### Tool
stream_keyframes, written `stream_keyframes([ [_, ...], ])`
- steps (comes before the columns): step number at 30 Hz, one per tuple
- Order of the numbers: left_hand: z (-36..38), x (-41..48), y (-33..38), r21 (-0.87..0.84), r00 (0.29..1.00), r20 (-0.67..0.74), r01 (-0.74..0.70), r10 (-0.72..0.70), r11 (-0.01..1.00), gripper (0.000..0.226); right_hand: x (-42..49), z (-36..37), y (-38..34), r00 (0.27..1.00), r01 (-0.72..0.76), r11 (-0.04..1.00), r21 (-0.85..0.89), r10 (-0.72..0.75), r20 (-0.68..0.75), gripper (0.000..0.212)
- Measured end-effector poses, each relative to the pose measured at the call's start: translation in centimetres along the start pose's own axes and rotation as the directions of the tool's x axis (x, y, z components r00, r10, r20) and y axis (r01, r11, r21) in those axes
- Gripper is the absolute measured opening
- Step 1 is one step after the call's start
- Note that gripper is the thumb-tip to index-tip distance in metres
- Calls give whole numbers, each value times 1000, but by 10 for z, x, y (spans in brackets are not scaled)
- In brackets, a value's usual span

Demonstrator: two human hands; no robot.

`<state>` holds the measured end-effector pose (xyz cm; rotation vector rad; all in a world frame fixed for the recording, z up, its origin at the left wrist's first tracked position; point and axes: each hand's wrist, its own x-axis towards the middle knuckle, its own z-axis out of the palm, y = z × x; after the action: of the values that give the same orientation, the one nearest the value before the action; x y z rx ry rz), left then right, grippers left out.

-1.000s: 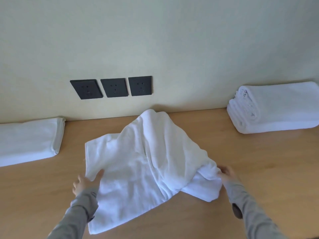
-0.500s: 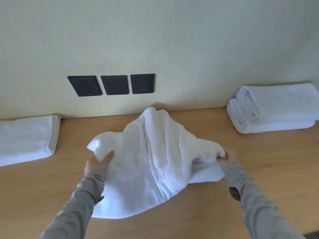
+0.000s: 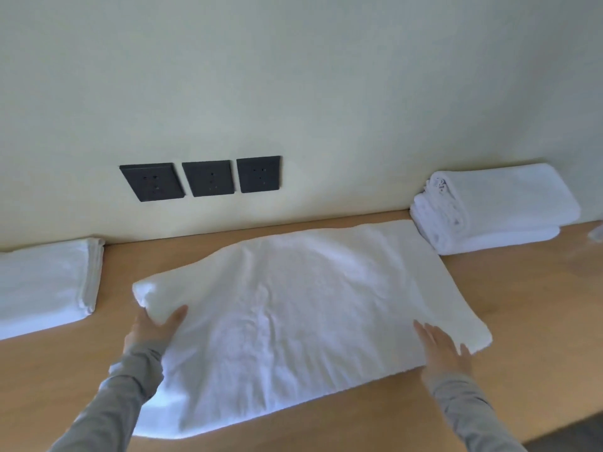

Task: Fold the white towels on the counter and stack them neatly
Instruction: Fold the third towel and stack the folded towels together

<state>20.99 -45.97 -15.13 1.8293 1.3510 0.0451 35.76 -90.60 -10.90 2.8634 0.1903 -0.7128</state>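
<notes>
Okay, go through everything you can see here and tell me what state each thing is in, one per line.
middle towel: spread out on the counter, wrinkled
left hand: grips the middle towel's left edge, thumb on top
right hand: flat, fingers straight, pressing the towel's near right corner
left towel: folded, lying flat
right stack: folded towels, piled by the wall
sockets: three, nothing plugged in
</notes>
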Motion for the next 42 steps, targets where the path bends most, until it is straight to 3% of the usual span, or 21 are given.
stream_keyframes([
  [4,0,7,-14,-17,999,4,50,-49,999,83,-1,9,-80,973,230,973,13,-230,-32,69],
  [8,-8,15,-24,-40,991,61,118,-116,992,95,-5,6,-167,874,486,873,30,-486,-17,56],
  [11,-13,19,-28,-169,979,133,174,-153,970,64,-6,1,-227,772,635,766,98,-630,-77,50],
  [13,-13,16,-27,-135,985,143,118,-99,984,50,-6,-8,-264,729,683,709,174,-675,-111,46],
  [18,1,-13,-25,207,990,6,-140,142,968,39,-12,-33,-341,668,741,594,313,-700,-254,37],
  [21,12,-33,-30,286,934,54,-354,354,890,43,-18,-47,-378,748,658,604,450,-592,-301,36],
  [24,17,-44,-34,289,888,115,-458,445,841,51,-14,-57,-396,851,522,654,548,-445,-279,47],
  [27,19,-53,-35,264,870,171,-493,463,829,51,-3,-60,-392,859,510,685,520,-433,-273,29],
  [29,13,-58,-31,176,889,174,-450,423,875,55,0,-57,-381,873,476,625,619,-422,-246,30],
  [32,-4,-55,-17,-117,952,53,-295,302,948,77,-3,-54,-361,882,400,488,776,-434,-182,37],
  [33,-9,-46,-10,-132,968,41,-239,247,962,68,-4,-53,-356,879,376,439,816,-448,-164,34],
  [36,-19,-10,19,-210,983,178,-4,43,978,23,-9,-54,-344,872,257,307,916,-483,-82,12],
  [39,-10,17,46,-237,942,326,164,-80,958,74,-8,-55,-337,846,235,241,942,-527,-76,17],
  [42,9,30,55,-137,942,296,208,-160,969,76,-5,-54,-334,879,249,265,931,-466,-102,9],
])
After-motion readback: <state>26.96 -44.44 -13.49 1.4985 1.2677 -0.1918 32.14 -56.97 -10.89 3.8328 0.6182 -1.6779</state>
